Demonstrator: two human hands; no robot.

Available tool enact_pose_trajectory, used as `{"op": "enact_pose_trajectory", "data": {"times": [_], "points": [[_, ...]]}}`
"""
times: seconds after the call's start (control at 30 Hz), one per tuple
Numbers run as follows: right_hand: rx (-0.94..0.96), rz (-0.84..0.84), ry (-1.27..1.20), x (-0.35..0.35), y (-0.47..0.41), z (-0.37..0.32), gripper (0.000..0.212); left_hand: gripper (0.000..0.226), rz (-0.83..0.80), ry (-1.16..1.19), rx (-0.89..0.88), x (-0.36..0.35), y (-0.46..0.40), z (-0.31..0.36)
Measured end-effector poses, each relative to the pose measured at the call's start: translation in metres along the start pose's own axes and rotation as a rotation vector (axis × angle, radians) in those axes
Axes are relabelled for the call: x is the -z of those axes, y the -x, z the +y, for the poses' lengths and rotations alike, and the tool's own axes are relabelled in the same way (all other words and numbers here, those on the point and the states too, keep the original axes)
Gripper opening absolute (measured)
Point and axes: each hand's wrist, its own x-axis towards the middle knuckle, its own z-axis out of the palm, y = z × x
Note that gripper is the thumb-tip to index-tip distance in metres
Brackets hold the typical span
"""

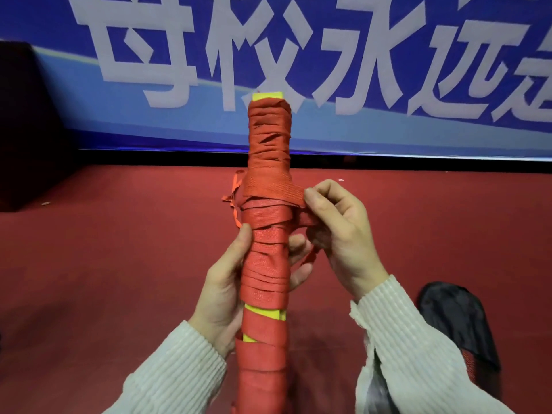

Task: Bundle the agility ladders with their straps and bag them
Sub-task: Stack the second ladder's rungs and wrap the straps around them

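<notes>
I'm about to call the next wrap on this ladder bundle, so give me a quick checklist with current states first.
1. Left hand grips the ladder bundle at mid-height, holding it upright: ok.
2. Right hand pinches the orange strap at the bundle's right edge: ok.
3. Upper wraps cover the bundle up to the top end: ok.
4. Lower wraps closed: not ok, yellow rungs show through gaps.
5. Loose strap tail length: cannot tell, mostly hidden behind bundle and hand.
6. Black bag lies on the red floor, at the person's right: ok.
</notes>
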Motion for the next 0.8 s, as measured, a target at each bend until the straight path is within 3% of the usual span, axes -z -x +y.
{"op": "enact_pose_trajectory", "data": {"times": [0.2, 0.3, 0.43, 0.57, 0.63, 0.8], "points": [[-0.017, -0.044, -0.194, -0.002, 0.003, -0.005, 0.009, 0.060, -0.010, -0.072, 0.068, 0.005, 0.001, 0.002], [0.055, 0.013, -0.116, -0.010, 0.005, 0.000, 0.013, 0.049, 0.085, -0.123, 0.061, -0.003, -0.001, 0.001], [0.241, 0.119, 0.129, -0.021, 0.007, 0.004, 0.016, 0.085, 0.036, -0.296, 0.030, -0.007, -0.002, -0.006], [0.097, 0.046, 0.033, -0.015, 0.006, 0.005, 0.015, 0.055, 0.073, -0.385, -0.084, -0.003, -0.001, -0.007], [0.010, -0.057, -0.009, -0.008, 0.004, 0.006, 0.010, 0.053, 0.082, -0.350, -0.113, -0.001, -0.001, -0.006], [0.120, 0.002, 0.092, -0.012, 0.003, 0.004, 0.013, 0.055, 0.095, -0.254, -0.158, 0.002, -0.005, -0.001]]}}
